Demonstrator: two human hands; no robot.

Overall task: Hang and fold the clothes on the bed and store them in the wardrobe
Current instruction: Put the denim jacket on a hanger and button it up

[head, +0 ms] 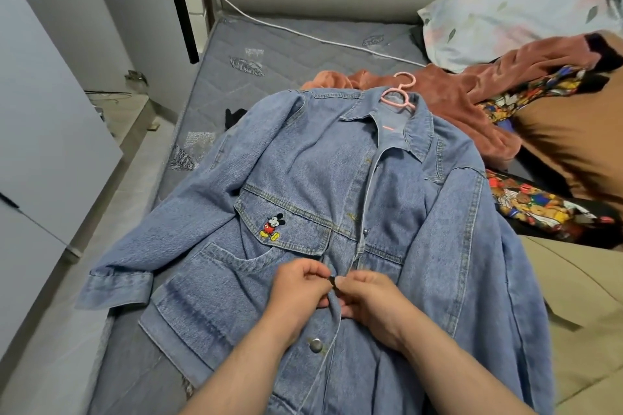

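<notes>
While denim jacket (337, 185) lies front-up on the bed (269, 44), pink hanger (399, 96) in its collar, left hand (298, 293) and right hand (371, 300) meet mid-front: both curled, each pinching a front edge of the jacket, fingertips nearly touching.

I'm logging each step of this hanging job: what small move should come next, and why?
Probably push the button through its hole: the left hand and right hand both pinch the front edges of the denim jacket together there, and the jacket sits on the pink hanger.

Pink hanger (400, 92) mostly inside denim jacket (303, 178)
</notes>
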